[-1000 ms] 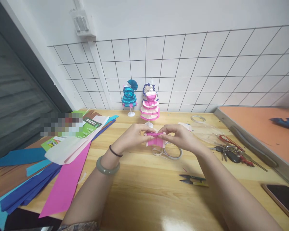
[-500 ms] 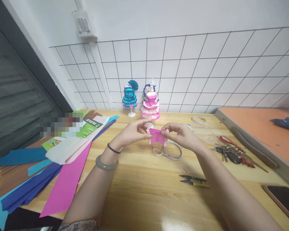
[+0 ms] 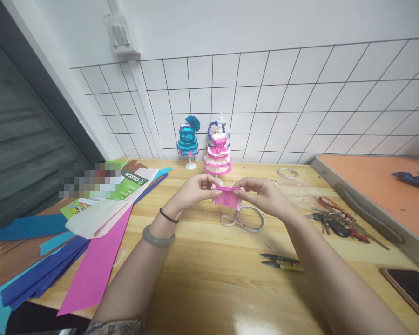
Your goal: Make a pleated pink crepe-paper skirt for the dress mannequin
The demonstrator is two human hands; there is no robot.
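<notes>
A small pink pleated paper piece (image 3: 227,199) with pale edges is held above the table. My left hand (image 3: 197,188) pinches its upper left edge between thumb and fingers. At the upper right edge, my right hand (image 3: 256,193) pinches it the same way. Just below the paper lie rolls of tape (image 3: 251,218) on the wood. Behind my hands stand a pink and white paper dress on a stand (image 3: 218,156) and a teal paper dress (image 3: 187,142). A purple and white one is partly hidden behind the pink dress.
Coloured paper strips (image 3: 97,265) and a green packet (image 3: 129,186) cover the left side. Small snips (image 3: 281,263) lie below my right hand. Keys (image 3: 338,226), a phone (image 3: 410,291), another tape roll (image 3: 287,173) and an orange board (image 3: 380,186) are at the right.
My left fingers have closed in on the paper's upper edge, with the index finger now bent down. The pleated top looks flatter and the left wrist has shifted slightly right.
</notes>
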